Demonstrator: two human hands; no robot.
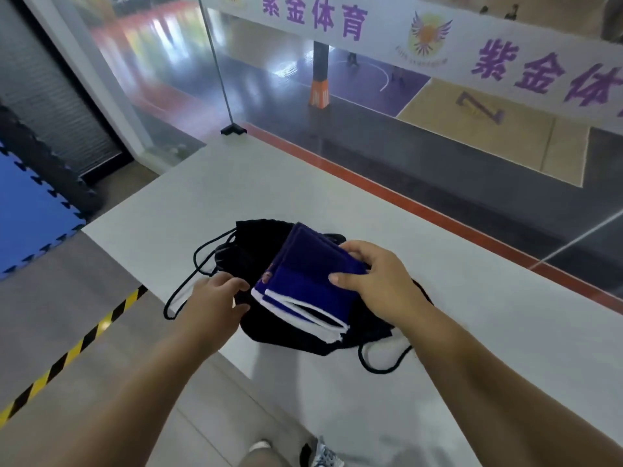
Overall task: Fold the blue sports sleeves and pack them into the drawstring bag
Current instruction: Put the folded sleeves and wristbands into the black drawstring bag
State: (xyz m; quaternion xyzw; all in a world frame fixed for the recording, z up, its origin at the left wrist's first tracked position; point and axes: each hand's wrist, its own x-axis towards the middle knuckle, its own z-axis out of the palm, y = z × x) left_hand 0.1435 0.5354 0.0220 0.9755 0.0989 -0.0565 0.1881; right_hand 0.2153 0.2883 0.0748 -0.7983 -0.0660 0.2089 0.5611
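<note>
The folded blue sports sleeves point(305, 281), a stack with white cuffs at its near end, are held just above the black drawstring bag point(266, 254). My right hand point(377, 281) grips the stack from its right side, thumb on top. The bag lies flat on the white table point(472, 325), its black cords looping off to the left and front. My left hand point(217, 294) rests at the bag's left edge with fingers curled towards the fabric; whether it pinches the bag I cannot tell.
The table's near edge and left corner run close to the bag. A glass wall with an orange base strip stands behind the table. Blue foam mats point(30, 214) and yellow-black floor tape point(84, 338) lie to the left. My shoes point(320, 453) show below.
</note>
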